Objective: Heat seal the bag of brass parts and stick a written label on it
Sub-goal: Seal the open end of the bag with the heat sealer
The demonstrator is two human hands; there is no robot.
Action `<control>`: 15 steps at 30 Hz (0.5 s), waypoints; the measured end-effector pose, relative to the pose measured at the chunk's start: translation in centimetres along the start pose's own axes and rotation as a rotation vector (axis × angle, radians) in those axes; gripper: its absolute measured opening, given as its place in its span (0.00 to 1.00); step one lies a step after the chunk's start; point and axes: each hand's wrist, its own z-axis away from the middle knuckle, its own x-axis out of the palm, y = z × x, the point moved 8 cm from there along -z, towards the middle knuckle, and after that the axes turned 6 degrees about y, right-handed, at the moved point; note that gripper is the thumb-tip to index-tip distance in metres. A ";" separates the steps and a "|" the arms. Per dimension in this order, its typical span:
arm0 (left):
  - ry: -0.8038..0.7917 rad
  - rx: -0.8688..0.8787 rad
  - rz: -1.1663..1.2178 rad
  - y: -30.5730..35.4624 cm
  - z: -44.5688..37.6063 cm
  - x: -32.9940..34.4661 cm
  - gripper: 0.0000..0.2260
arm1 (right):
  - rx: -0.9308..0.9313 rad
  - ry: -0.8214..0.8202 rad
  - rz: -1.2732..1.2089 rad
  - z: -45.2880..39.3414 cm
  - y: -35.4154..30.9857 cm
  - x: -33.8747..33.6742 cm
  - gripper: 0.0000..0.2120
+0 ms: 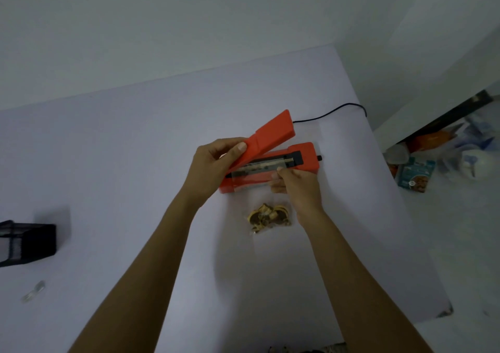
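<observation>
On the white tabletop point(135, 149) sits the orange heat sealer point(305, 160), its lid point(270, 136) raised by the left hand point(213, 168) in a clenched grip. The right hand point(297, 187) pinches the clear bag point(259, 179) across the sealing bar, brass parts point(269, 216) lying nearer the person.

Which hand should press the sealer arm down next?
Left, probably. The left hand already grips the raised sealer arm; the right hand pinches the bag mouth on the sealing strip and should stay there.
</observation>
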 end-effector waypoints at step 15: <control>0.010 0.122 -0.303 -0.8 -1.6 2.2 0.08 | -0.004 -0.002 0.006 0.0 0.0 0.2 0.09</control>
